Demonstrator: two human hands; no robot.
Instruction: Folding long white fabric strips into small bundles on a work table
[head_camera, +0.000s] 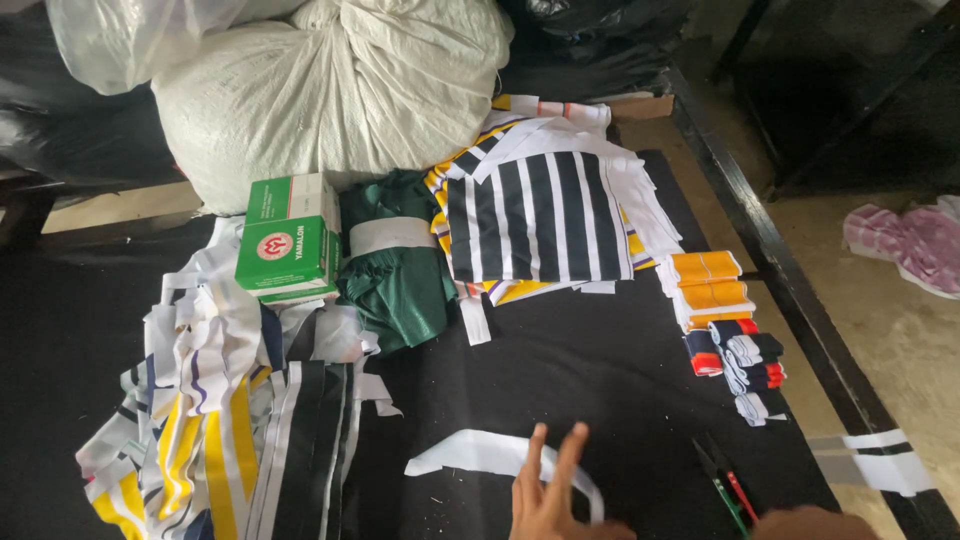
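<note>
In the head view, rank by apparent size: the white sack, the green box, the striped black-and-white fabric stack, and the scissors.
1. White sack, largest.
2. Striped fabric stack.
3. Green box.
4. Scissors, smallest, though partly cut off by the frame edge.
The sack lies farthest from the camera, so its lead is safe.

Single head view, high above black cloth-covered desk (600, 380), facing forward-down; near edge close, white woven sack (330, 90) at far end.

Bare black table (600, 380) lay open ahead of the left hand (552, 495), past the white strip (480, 452). Striped cloth (220, 420) crowded the left, folded bands (725, 335) the right, scissors (728, 490) just beside the right hand (815, 523); sacks (330, 90) blocked the back.
</note>
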